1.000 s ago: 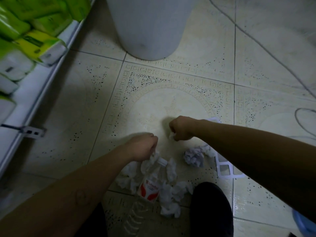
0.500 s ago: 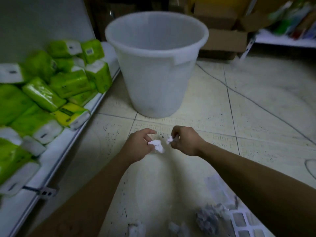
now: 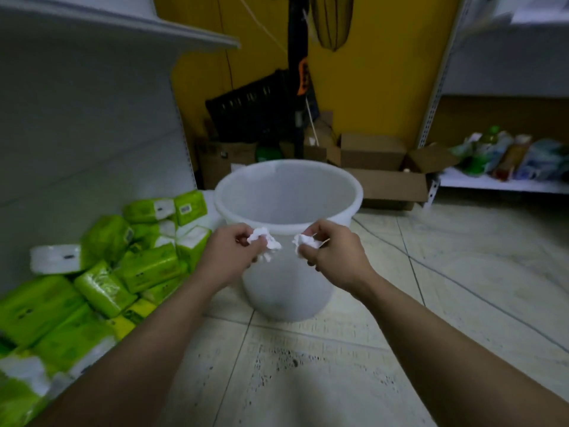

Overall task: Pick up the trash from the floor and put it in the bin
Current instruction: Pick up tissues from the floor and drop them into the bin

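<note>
A white plastic bin [image 3: 286, 282] stands on the tiled floor straight ahead, its mouth wide and its inside looking bare. My left hand [image 3: 229, 252] holds a crumpled white tissue [image 3: 264, 241] just in front of the bin's near rim. My right hand [image 3: 331, 251] pinches a smaller crumpled tissue [image 3: 303, 240] beside it, also at the rim. Both hands are a little apart, level with the top edge of the bin. The rest of the trash on the floor is out of view.
Green tissue packs [image 3: 101, 282] are piled on a low shelf at the left. Cardboard boxes [image 3: 381, 167] and a black crate [image 3: 255, 112] sit behind the bin by a yellow wall. A shelf with bottles [image 3: 508, 161] is at the right. A cable [image 3: 462, 288] crosses the floor tiles.
Both hands rose from the trash pile on the floor, each with a tissue, up to the bin's near rim. My view tilted up, so the pile left the frame.
</note>
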The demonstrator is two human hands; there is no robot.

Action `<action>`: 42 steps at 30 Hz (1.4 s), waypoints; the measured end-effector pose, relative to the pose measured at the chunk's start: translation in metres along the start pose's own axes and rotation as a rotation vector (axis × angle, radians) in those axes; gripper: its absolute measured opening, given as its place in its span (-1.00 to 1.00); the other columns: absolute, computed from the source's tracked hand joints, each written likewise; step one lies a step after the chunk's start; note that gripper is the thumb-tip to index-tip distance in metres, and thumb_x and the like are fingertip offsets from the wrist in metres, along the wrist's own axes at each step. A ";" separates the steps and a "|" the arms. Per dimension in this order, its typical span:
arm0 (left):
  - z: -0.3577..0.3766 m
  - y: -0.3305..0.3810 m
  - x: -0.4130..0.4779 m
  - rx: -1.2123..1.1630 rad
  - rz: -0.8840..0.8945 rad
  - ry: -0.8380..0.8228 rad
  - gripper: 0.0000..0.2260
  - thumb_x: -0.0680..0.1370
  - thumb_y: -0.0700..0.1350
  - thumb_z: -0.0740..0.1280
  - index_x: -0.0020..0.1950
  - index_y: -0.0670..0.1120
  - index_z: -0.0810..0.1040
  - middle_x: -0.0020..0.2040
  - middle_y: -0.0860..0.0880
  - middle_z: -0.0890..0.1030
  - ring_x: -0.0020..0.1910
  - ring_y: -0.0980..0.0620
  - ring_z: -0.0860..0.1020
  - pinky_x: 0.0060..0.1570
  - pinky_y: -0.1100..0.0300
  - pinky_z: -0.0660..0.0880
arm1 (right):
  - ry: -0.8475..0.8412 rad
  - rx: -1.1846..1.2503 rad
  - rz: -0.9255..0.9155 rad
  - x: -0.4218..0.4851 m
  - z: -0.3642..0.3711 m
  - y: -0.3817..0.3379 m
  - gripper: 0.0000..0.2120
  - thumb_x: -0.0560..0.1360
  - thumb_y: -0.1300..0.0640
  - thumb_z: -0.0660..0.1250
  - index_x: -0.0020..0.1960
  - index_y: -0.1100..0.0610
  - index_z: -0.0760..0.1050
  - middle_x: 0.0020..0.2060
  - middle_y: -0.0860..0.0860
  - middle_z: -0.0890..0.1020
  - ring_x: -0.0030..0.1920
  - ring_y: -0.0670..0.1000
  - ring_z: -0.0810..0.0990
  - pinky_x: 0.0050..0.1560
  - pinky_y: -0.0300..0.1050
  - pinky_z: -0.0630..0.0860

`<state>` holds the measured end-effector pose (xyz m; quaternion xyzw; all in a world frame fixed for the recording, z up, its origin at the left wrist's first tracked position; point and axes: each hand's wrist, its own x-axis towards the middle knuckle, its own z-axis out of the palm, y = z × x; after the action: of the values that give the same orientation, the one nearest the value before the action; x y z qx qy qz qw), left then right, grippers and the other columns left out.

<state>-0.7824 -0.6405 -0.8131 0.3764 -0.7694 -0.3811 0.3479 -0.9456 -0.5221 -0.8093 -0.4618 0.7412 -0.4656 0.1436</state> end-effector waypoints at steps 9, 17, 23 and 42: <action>0.006 0.061 0.062 0.182 0.143 0.180 -0.92 0.49 -0.07 0.37 -0.13 -0.05 0.61 -0.32 -0.02 0.62 -0.28 0.01 0.59 -0.33 0.16 0.50 | 0.193 0.165 0.045 0.069 -0.032 -0.045 -0.88 0.46 0.13 0.43 -0.15 -0.05 0.52 -0.23 -0.07 0.59 -0.18 0.00 0.61 -0.08 0.09 0.64; 0.034 0.034 0.073 0.435 0.021 -0.012 -0.49 0.47 0.05 0.38 0.41 0.03 0.38 0.25 -0.05 0.55 0.20 -0.05 0.50 0.16 0.05 0.47 | -0.021 0.024 0.115 0.075 -0.016 -0.018 -0.44 0.47 0.16 0.41 0.42 -0.07 0.35 0.33 0.03 0.46 0.10 0.08 0.56 0.04 -0.04 0.59; 0.040 0.022 0.054 0.440 0.173 -0.013 -0.68 0.45 0.06 0.38 0.18 0.03 0.55 0.14 0.00 0.55 0.13 0.00 0.51 0.14 0.10 0.45 | 0.006 -0.096 0.112 0.071 -0.015 -0.002 -0.39 0.45 0.09 0.44 0.43 -0.04 0.30 0.30 0.03 0.49 0.14 0.05 0.55 0.05 -0.02 0.54; 0.105 -0.092 -0.158 0.388 -0.124 -0.803 -0.67 0.41 0.05 0.44 0.15 0.05 0.55 0.06 0.07 0.58 -0.01 0.11 0.54 -0.08 0.23 0.46 | -0.803 -0.633 0.308 -0.130 0.017 0.139 -0.37 0.42 -0.05 0.47 0.41 0.03 0.33 0.27 0.06 0.52 0.14 0.07 0.52 0.05 -0.13 0.45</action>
<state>-0.7650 -0.5123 -0.9797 0.3022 -0.8767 -0.3658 -0.0789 -0.9422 -0.4063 -0.9610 -0.5103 0.7913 0.0208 0.3362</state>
